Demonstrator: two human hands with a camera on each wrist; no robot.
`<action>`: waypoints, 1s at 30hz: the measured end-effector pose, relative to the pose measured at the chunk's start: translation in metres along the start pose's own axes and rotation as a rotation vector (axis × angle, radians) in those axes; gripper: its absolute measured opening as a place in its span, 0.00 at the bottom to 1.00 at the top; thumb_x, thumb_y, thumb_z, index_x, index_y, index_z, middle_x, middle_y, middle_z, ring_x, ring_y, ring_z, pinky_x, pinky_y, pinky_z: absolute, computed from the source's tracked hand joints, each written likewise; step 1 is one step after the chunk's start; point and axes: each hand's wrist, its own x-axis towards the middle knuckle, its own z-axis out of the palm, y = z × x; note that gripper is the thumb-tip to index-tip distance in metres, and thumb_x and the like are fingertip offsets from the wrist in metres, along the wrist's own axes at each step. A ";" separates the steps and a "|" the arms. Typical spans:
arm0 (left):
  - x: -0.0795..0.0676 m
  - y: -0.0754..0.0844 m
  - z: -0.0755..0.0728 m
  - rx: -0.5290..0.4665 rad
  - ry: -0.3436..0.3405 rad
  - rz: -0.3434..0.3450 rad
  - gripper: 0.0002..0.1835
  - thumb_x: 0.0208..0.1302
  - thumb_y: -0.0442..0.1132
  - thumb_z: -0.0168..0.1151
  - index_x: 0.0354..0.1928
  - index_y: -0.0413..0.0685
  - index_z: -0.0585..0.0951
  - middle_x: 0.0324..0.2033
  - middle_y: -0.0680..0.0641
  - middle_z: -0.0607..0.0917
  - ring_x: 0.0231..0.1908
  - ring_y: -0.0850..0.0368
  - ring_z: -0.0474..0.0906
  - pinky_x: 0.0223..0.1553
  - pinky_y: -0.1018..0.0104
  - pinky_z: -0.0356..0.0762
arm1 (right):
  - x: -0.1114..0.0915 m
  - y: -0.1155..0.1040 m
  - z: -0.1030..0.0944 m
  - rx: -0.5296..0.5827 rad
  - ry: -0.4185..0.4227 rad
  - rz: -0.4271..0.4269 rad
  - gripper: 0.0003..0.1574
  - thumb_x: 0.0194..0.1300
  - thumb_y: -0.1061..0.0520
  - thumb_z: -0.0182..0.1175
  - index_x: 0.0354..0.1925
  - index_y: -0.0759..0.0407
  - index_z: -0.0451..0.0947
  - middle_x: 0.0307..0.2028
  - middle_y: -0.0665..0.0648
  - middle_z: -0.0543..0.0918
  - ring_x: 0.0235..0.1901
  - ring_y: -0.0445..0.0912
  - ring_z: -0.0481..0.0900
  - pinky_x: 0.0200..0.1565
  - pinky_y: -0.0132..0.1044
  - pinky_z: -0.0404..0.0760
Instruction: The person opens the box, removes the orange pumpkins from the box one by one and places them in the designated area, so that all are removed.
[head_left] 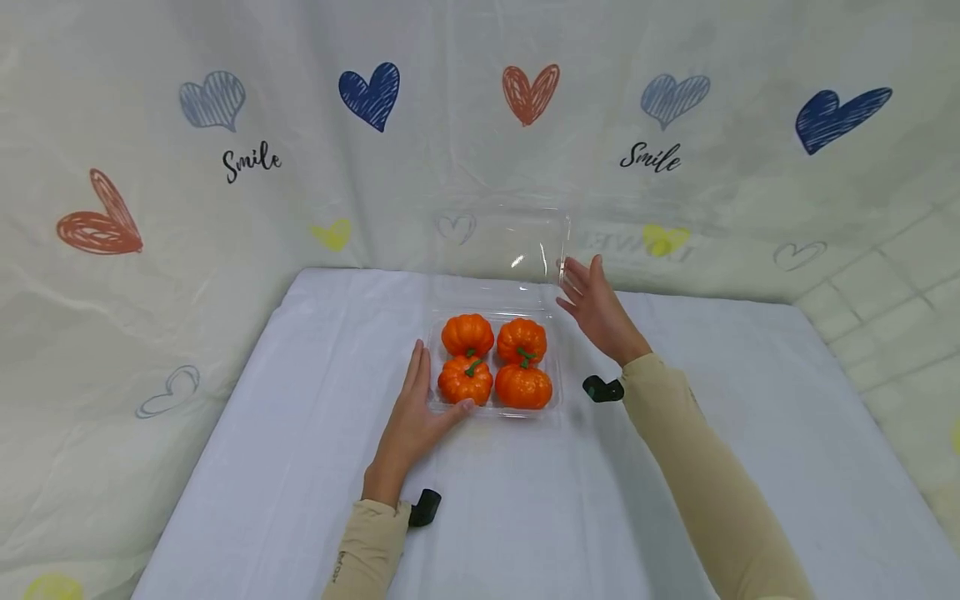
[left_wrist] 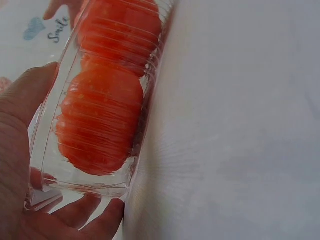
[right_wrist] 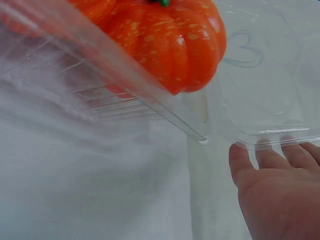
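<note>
A clear plastic clamshell box [head_left: 495, 412] sits on the table with several small orange pumpkins [head_left: 523, 387] inside; green stems show on them. Its transparent lid [head_left: 495, 250] stands raised at the back. My left hand [head_left: 417, 417] rests at the box's front left corner, fingers straight along the left side and thumb along the front wall. In the left wrist view, pumpkins [left_wrist: 100, 120] show through the ribbed wall beside the thumb. My right hand [head_left: 597, 312] is at the lid's right edge, fingers extended. The right wrist view has its fingertips [right_wrist: 239, 150] right at the lid's rim.
A white cloth covers the table [head_left: 300, 400]. Behind it hangs a pale curtain [head_left: 450, 50] printed with hearts and the word Smile. A small black device [head_left: 425, 508] sits at the left wrist, and another black device [head_left: 602, 389] at the right.
</note>
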 end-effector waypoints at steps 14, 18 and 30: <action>0.001 0.001 0.001 -0.004 -0.011 0.022 0.63 0.66 0.64 0.74 0.87 0.42 0.47 0.86 0.54 0.40 0.84 0.50 0.44 0.77 0.46 0.58 | -0.001 0.027 -0.013 0.209 0.056 0.186 0.66 0.74 0.16 0.36 0.87 0.55 0.30 0.87 0.53 0.37 0.84 0.47 0.37 0.80 0.45 0.48; 0.000 0.002 0.001 -0.002 -0.004 0.023 0.63 0.65 0.64 0.74 0.87 0.41 0.47 0.86 0.53 0.40 0.83 0.48 0.45 0.77 0.45 0.59 | -0.004 0.032 -0.013 0.239 0.041 0.187 0.68 0.73 0.16 0.38 0.87 0.56 0.29 0.87 0.54 0.37 0.84 0.47 0.37 0.81 0.45 0.46; -0.002 0.001 0.000 0.005 -0.003 0.013 0.63 0.65 0.65 0.73 0.87 0.42 0.47 0.86 0.53 0.41 0.84 0.50 0.44 0.77 0.46 0.59 | -0.012 0.043 -0.013 0.132 0.038 0.202 0.65 0.77 0.20 0.38 0.87 0.59 0.30 0.87 0.56 0.39 0.85 0.50 0.39 0.80 0.47 0.46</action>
